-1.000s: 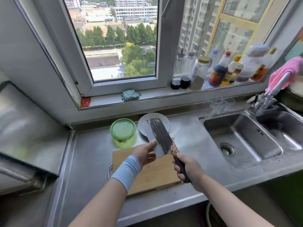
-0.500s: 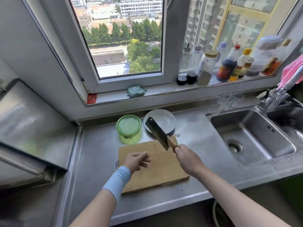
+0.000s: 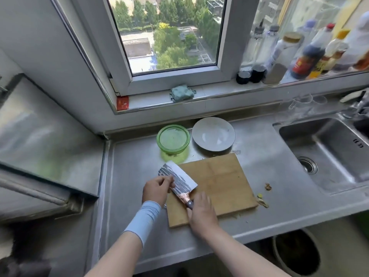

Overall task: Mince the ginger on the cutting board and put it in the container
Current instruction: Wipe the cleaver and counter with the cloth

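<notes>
A wooden cutting board (image 3: 219, 182) lies on the steel counter. No ginger shows on its bare surface. My right hand (image 3: 201, 214) grips the handle of a cleaver (image 3: 179, 178), whose blade lies tilted over the board's left edge and points away toward the far left. My left hand (image 3: 156, 189), with a light blue sleeve at the wrist, touches the flat of the blade with its fingertips. Just behind the board's far left corner stands the green round container (image 3: 173, 139). What it holds cannot be told.
A white plate (image 3: 213, 133) sits beside the container. Small scraps (image 3: 268, 186) lie on the counter right of the board. The sink (image 3: 323, 154) is farther right, bottles (image 3: 305, 56) line the windowsill, and a bin (image 3: 295, 254) stands below the counter edge.
The cleaver came down from over the plate to the board's left edge and now lies flatter. My left hand moved back onto the blade. The camera tilted down.
</notes>
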Motion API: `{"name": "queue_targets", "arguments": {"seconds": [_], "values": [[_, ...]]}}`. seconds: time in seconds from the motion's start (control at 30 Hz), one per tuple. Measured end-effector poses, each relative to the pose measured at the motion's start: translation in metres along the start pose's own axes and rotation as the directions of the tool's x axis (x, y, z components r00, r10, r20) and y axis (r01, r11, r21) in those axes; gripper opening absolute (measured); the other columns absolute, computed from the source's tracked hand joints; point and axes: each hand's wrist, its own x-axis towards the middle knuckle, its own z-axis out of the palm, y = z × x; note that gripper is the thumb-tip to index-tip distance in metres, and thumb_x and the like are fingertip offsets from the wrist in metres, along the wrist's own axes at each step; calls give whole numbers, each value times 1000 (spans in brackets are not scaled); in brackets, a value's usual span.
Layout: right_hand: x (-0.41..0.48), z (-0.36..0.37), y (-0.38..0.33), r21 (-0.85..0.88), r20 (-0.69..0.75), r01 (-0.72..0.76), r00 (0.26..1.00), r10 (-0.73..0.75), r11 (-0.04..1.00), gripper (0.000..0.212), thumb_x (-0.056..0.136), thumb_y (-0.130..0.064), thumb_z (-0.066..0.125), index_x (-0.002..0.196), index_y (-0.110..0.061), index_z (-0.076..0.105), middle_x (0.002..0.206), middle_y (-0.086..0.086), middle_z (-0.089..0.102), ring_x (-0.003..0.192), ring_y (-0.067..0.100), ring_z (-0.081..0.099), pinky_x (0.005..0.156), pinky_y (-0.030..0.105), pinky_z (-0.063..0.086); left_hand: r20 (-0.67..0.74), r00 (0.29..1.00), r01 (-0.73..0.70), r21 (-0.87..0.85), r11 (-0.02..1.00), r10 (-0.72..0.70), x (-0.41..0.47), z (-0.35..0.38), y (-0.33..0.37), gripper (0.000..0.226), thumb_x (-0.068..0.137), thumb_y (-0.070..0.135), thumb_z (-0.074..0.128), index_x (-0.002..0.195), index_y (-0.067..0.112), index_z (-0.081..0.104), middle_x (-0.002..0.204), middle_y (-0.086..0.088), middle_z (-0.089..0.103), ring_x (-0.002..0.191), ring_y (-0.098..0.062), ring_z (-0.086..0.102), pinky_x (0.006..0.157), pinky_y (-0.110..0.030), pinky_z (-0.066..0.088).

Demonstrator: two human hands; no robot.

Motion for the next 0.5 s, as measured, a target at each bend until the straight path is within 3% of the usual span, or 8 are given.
{"name": "queue_targets", "arguments": {"seconds": [0.13, 0.2, 0.27, 0.3, 0.37, 0.43, 0.5], "values": [[7, -1, 7, -89, 51, 80, 996, -75, 993, 39, 78, -42, 73, 99, -12, 59, 102, 10, 60, 98, 34, 56, 83, 43, 45, 87, 996, -8, 89, 996, 1, 10, 18, -2, 28, 94, 28, 63, 69, 19, 74, 71, 7, 73, 68, -17, 67, 81, -38, 56], [21, -11, 16, -105, -51, 128, 990, -134, 986, 35, 79, -47, 61, 94, -16, 59, 97, 6, 58, 92, 30, 55, 78, 42, 49, 94, 995, -24, 125, 992, 12, 15, 31, 2, 28, 96, 28, 59, 72, 22, 73, 73, 10, 73, 71, -14, 68, 83, -38, 55], [40, -26, 30, -130, -69, 105, 991, -114, 986, 43, 83, -44, 43, 108, -15, 62, 114, 9, 59, 106, 33, 57, 87, 45, 52, 92, 995, -62, 205, 977, 44, 20, 45, 8, 27, 99, 29, 53, 79, 27, 72, 82, 13, 74, 85, -13, 68, 87, -32, 52], [50, -34, 36, -163, -1, 106, 994, -108, 981, 58, 86, -45, 32, 126, -12, 58, 136, 13, 54, 125, 37, 51, 101, 48, 46, 96, 993, -93, 253, 963, 70, 21, 54, 12, 27, 100, 30, 50, 87, 28, 73, 91, 12, 74, 93, -13, 67, 88, -28, 48], [66, -46, 61, -265, 117, 189, 980, -163, 945, 76, 93, -50, 15, 156, -9, 24, 167, 11, 8, 154, 31, 9, 123, 45, 14, 116, 982, -183, 359, 915, 151, 22, 74, 18, 28, 103, 26, 46, 109, 20, 73, 111, 2, 72, 108, -18, 61, 91, -25, 40], [75, -54, 95, -306, 202, 263, 957, -207, 915, 80, 94, -60, 8, 160, -17, -6, 162, 0, -24, 153, 20, -17, 122, 35, -12, 167, 959, -281, 447, 849, 229, 23, 95, 19, 32, 104, 23, 43, 127, 14, 65, 127, -5, 65, 120, -23, 55, 101, -26, 35], [77, -65, 130, -344, 192, 248, 963, -191, 906, 89, 81, -68, -7, 157, -22, -15, 156, -2, -33, 149, 16, -27, 117, 32, -21, 209, 942, -333, 508, 795, 261, 26, 117, 17, 38, 104, 22, 41, 140, 16, 54, 142, -5, 55, 131, -24, 46, 110, -29, 29]]}}
